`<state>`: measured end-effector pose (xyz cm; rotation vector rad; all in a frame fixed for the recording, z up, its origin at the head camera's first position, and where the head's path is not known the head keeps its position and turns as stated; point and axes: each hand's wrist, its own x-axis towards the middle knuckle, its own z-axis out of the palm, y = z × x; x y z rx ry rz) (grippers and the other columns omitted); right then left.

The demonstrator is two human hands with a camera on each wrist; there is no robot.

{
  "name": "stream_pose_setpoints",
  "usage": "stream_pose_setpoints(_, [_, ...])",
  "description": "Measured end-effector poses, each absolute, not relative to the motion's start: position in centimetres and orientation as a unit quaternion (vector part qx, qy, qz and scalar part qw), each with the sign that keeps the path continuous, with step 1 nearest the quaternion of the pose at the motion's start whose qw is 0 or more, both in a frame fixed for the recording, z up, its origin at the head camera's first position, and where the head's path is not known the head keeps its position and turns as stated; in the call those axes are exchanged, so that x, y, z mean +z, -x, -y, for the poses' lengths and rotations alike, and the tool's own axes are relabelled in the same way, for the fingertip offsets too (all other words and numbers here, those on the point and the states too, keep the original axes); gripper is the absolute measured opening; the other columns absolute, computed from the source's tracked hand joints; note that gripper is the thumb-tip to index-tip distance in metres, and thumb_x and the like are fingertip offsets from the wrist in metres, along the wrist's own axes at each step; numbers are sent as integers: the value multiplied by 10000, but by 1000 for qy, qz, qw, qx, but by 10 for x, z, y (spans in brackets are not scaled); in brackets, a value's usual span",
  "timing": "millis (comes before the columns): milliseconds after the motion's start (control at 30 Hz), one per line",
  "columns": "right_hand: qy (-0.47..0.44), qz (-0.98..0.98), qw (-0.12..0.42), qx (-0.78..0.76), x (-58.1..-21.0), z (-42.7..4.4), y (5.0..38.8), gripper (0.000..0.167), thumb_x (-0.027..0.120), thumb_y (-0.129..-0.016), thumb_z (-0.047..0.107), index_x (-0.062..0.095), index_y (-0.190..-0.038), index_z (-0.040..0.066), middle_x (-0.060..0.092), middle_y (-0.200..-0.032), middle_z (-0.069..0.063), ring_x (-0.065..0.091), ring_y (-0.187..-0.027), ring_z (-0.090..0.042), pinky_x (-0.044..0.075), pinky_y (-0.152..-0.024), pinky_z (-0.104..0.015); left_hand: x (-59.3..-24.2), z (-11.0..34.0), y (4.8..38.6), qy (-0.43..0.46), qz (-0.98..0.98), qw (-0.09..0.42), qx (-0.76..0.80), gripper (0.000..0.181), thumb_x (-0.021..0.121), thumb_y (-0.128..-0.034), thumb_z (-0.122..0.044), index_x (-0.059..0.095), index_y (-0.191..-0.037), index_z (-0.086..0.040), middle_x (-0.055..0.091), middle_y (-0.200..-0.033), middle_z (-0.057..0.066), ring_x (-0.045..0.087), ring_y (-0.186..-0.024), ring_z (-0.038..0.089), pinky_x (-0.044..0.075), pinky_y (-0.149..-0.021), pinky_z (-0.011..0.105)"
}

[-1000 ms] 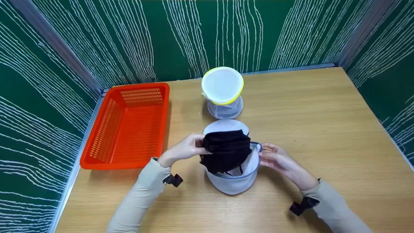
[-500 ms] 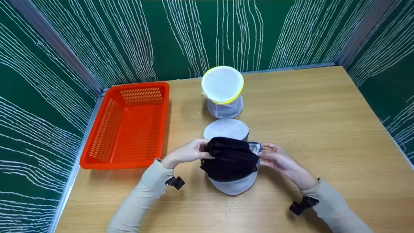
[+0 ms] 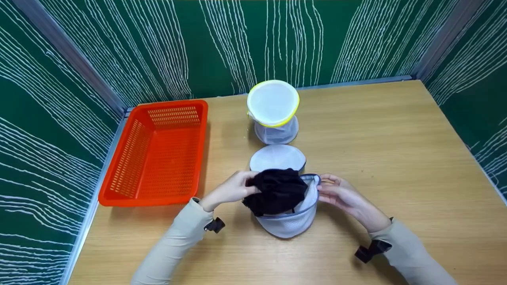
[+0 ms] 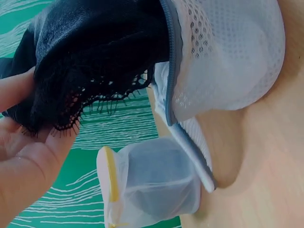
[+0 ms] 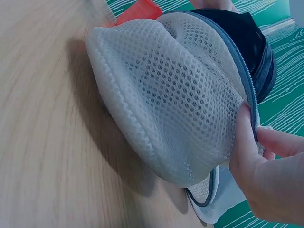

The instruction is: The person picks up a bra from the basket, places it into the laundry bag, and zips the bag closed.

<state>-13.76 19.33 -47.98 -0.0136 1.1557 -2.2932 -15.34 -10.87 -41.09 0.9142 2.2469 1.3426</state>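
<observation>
A black garment with lace trim lies bunched at the mouth of a white mesh laundry bag. My left hand pinches the garment's left side between thumb and fingers. In the left wrist view, its lace edge hangs out over the bag's grey zip. At the right of the opening, my right hand pinches the zipped rim, as the right wrist view also shows. The bag's round lid is folded back on the far side. How deep the garment reaches inside is hidden.
Behind the lid stands another white mesh bag with a yellow rim. An orange plastic basket sits to the left on the wooden table. Green walls with white streaks enclose the table's back and sides.
The black garment first dropped over the bag's front rim, then drew back and bunched up, baring that rim again. My left hand sits slightly lower; the right hand has stayed on the rim.
</observation>
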Motion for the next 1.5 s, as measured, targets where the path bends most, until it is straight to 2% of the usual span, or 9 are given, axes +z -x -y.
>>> stream_pose_setpoints(133, [8, -431, 282, -857, -478, -192, 138, 282, 370, -858, -140, 532, -922, 81, 618, -883, -43, 608, -809, -148, 501, -766, -294, -414, 105, 153, -379, -757, 233, 478, 168, 568, -811, 17, 609, -969, 60, 622, -925, 134, 493, -820, 62, 429, -819, 217])
stream_pose_setpoints(233, [3, -434, 281, -856, -476, -192, 138, 276, 384, -855, -137, 536, -924, 83, 620, -879, -39, 611, -801, -151, 502, -760, -293, -417, 101, 153, -401, -748, 253, 465, 104, 569, -819, 2, 605, -903, 52, 583, -828, 74, 461, -772, 53, 413, -777, 193])
stream_pose_setpoints(400, [0, -446, 281, -850, -474, -192, 138, 284, 390, -857, -129, 555, -919, 93, 617, -866, -30, 612, -786, -152, 503, -757, -301, -419, 95, 151, -398, -783, 239, 414, 31, 550, -803, 28, 580, -809, 22, 474, -735, -32, 413, -712, 61, 358, -696, 159])
stream_pose_setpoints(600, [9, -449, 282, -848, -475, -192, 138, 293, 386, -859, -127, 567, -922, 94, 614, -873, -30, 608, -794, -154, 500, -764, -313, -422, 88, 147, -371, -831, 202, 363, 50, 538, -777, 37, 569, -773, -2, 452, -706, -46, 408, -691, 85, 361, -672, 184])
stream_pose_setpoints(833, [0, -454, 281, -846, -474, -193, 138, 273, 403, -856, -121, 559, -935, 88, 615, -880, -38, 608, -794, -158, 502, -758, -302, -417, 80, 142, -319, -890, 136, 295, 170, 536, -760, 17, 593, -920, 21, 598, -838, 73, 507, -782, 149, 443, -745, 297])
stream_pose_setpoints(1033, [22, -442, 286, -850, -474, -190, 138, 305, 380, -859, -131, 578, -939, 87, 627, -881, -39, 611, -802, -152, 504, -752, -292, -422, 71, 141, -328, -898, 92, 280, 129, 582, -767, -20, 614, -879, 35, 614, -820, 88, 527, -747, 137, 458, -683, 280])
stream_pose_setpoints(1200, [31, -436, 287, -852, -474, -190, 139, 321, 368, -861, -134, 586, -932, 91, 633, -877, -34, 613, -797, -150, 506, -743, -289, -432, 65, 143, -299, -880, 100, 354, 176, 643, -776, -94, 632, -899, 32, 641, -864, 98, 554, -793, 126, 464, -730, 245])
stream_pose_setpoints(1367, [18, -437, 283, -854, -476, -192, 139, 324, 364, -866, -131, 590, -930, 93, 636, -880, -35, 615, -799, -152, 507, -740, -284, -437, 73, 146, -282, -844, 133, 437, 292, 696, -751, -164, 625, -977, 6, 637, -943, 74, 552, -863, 118, 443, -796, 225])
stream_pose_setpoints(1500, [-2, -439, 281, -853, -476, -194, 139, 301, 382, -866, -124, 582, -938, 88, 629, -895, -40, 614, -805, -155, 507, -742, -280, -439, 86, 145, -270, -824, 155, 474, 393, 718, -729, -153, 590, -1055, 26, 618, -1005, 109, 561, -921, 176, 439, -828, 231])
